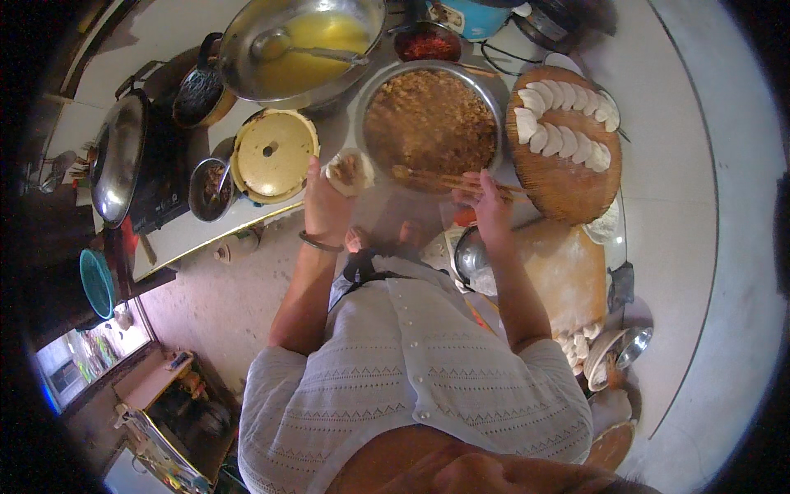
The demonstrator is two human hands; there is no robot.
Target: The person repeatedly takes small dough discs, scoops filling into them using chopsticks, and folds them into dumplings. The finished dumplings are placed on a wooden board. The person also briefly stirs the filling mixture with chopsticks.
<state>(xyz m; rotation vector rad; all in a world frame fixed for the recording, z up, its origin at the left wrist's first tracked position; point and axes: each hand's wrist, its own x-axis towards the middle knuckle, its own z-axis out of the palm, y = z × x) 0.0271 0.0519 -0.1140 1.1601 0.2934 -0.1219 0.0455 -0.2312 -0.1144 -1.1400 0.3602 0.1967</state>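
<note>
On the fingers of my left hand (327, 204) rests a round dough wrapper (350, 171) with some brown filling on it. My right hand (487, 204) grips a pair of wooden chopsticks (441, 180), their tips over the near rim of a metal basin. That basin (492, 99) holds a large amount of chopped brown filling (429, 120). To its right, a round wooden board (568, 191) carries two rows of folded dumplings (561, 141).
Left of the basin sit a yellow lidded pot (274, 148) and a small bowl with a spoon (212, 188). Behind are a wok of yellow liquid (308, 55) and a bowl of red chilli (427, 43). A floured board (555, 265) with dough pieces (577, 346) lies beside my right arm.
</note>
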